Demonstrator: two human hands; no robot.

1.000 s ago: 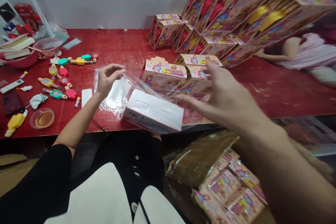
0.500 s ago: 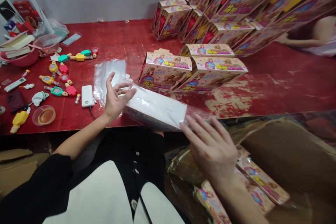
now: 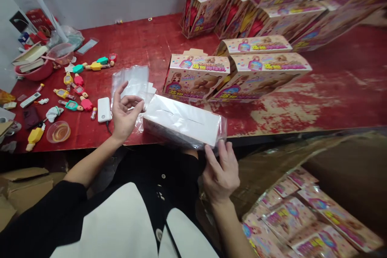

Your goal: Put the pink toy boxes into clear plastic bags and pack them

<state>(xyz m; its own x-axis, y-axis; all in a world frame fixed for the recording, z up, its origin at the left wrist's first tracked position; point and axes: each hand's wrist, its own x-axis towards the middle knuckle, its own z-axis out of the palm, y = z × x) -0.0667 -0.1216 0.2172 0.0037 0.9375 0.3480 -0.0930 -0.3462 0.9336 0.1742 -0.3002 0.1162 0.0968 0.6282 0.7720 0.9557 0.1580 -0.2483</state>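
A white-faced box (image 3: 184, 117) lies in a clear plastic bag (image 3: 223, 131) at the table's front edge. My left hand (image 3: 125, 113) is at the box's left end, fingers apart and slightly bent, the thumb pointing toward the box. My right hand (image 3: 222, 173) is at the near right corner, its bent fingertips on the film; the palm side is hidden. Loose clear bags (image 3: 130, 80) lie flat just beyond my left hand. Behind the wrapped box stand printed bear boxes (image 3: 198, 74).
Printed boxes are stacked at the back right (image 3: 211, 12). A carton (image 3: 287, 153) below the table's right edge holds several wrapped boxes. At the left are small coloured toys (image 3: 72, 105), a white power bank (image 3: 104, 109), a plastic cup (image 3: 58, 132) and a pink basket (image 3: 34, 70).
My right hand has moved left and down onto the box's right end. The film that stuck out there now lies closer to the box. My left hand stays at the other end.
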